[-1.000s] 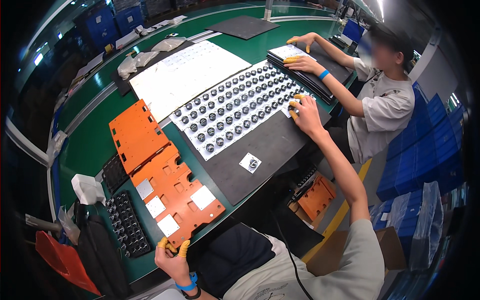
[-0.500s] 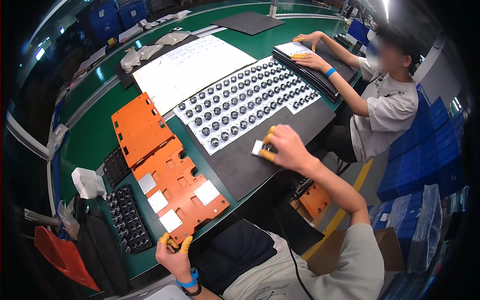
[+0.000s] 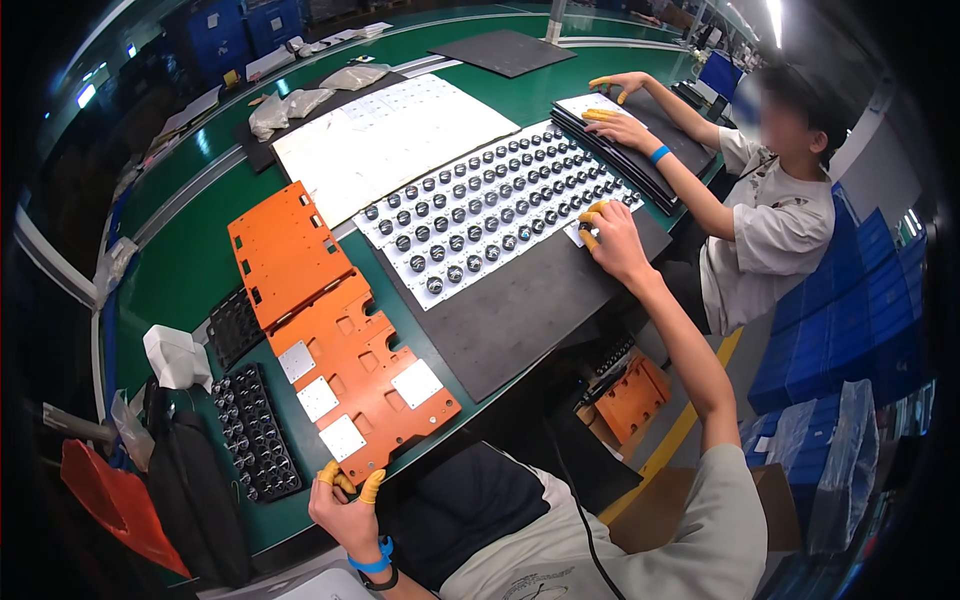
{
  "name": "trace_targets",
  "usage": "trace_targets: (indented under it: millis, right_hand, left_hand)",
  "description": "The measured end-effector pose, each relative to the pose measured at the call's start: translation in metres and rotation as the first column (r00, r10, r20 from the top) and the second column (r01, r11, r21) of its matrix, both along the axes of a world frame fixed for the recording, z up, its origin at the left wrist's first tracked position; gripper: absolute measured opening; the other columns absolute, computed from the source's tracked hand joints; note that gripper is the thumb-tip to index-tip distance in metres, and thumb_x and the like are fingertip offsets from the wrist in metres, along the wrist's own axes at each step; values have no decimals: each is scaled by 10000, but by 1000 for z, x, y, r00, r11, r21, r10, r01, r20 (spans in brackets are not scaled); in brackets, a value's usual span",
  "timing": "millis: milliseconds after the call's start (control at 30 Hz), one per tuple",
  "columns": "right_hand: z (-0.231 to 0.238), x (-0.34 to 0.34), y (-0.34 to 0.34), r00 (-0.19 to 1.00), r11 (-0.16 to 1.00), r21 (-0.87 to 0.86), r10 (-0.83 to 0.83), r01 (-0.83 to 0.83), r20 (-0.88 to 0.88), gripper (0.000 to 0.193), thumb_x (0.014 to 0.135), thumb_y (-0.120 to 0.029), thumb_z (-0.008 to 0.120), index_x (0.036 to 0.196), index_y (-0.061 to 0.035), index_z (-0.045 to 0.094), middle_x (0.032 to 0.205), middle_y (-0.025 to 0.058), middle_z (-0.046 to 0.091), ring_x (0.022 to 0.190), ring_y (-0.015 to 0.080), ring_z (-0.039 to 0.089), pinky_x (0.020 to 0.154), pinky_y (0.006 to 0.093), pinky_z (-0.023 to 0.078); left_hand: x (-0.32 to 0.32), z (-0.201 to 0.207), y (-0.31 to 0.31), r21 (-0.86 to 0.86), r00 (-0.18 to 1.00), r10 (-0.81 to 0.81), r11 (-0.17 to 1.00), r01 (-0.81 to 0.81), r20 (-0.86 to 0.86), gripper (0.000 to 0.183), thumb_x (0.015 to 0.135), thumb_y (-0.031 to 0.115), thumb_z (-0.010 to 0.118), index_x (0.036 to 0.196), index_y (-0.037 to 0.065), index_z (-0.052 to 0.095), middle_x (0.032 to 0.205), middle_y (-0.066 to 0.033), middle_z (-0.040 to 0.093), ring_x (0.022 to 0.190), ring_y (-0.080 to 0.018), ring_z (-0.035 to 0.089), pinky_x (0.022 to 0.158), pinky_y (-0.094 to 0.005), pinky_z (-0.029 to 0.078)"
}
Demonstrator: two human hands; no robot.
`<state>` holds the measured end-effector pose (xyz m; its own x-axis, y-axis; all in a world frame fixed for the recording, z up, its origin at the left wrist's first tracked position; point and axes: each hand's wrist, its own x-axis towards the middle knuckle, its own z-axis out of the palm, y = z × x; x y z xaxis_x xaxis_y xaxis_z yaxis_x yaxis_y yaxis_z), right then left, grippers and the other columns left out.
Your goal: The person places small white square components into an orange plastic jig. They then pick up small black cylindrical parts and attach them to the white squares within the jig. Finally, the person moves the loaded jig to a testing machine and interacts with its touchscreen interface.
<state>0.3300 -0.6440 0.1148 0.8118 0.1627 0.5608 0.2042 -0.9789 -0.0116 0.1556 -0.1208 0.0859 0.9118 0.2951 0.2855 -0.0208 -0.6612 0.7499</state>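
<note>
My right hand [image 3: 618, 245], with yellow finger cots on its fingers, pinches a small white square plate [image 3: 577, 234] carrying a black round part. It is at the near right end of rows of matching white plates with black round parts [image 3: 490, 215], on a black mat [image 3: 500, 335]. My left hand [image 3: 350, 515], also in yellow finger cots, rests at the near corner of an orange fixture plate [image 3: 365, 375], thumb and fingers apart. White square plates [image 3: 342, 438] lie in that fixture. Its other orange half [image 3: 287, 255] adjoins it on the far side.
A black tray [image 3: 255, 430] of round parts stands left of the fixture, beside a white block [image 3: 176, 357]. Large white sheets [image 3: 395, 135] lie beyond the rows. Across at the right, a co-worker's hands [image 3: 620, 125] are over stacked black panels [image 3: 615, 150].
My right hand has moved away and to the right with the small plate, to the end of the rows. My left hand has stayed at the fixture's corner.
</note>
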Motion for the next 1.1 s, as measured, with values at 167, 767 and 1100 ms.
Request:
trace_targets:
  millis: [167, 767, 1100]
  right_hand:
    - [-2, 2, -1, 1000, 1000, -7, -27, 27, 0, 227, 784, -101, 765, 987, -27, 699, 1036, 123, 621, 1060, 313, 563, 1000, 425, 429]
    - [2, 6, -7, 995, 999, 29, 44, -42, -91, 241, 798, -72, 749, 1027, -13, 701, 1050, 134, 629, 1043, 320, 571, 960, 424, 453]
    - [27, -40, 148, 925, 839, 394, 364, -375, 107, 176, 814, -91, 789, 955, -45, 695, 905, 125, 668, 838, 319, 638, 728, 419, 519]
  left_hand:
    - [0, -2, 1, -22, 1000, -5, 1000, 5, 7, 660, 552, 425, 956, 949, -30, 689, 667, -20, 427, 577, -168, 315, 525, -337, 247]
    - [0, 1, -1, -16, 1000, -11, 1000, 11, 3, 638, 566, 417, 955, 958, -16, 698, 662, -21, 429, 571, -165, 316, 520, -335, 247]
    - [-1, 7, 2, 6, 997, -18, 1000, 19, -75, 598, 601, 380, 966, 949, -12, 678, 672, -29, 471, 562, -154, 339, 515, -318, 301]
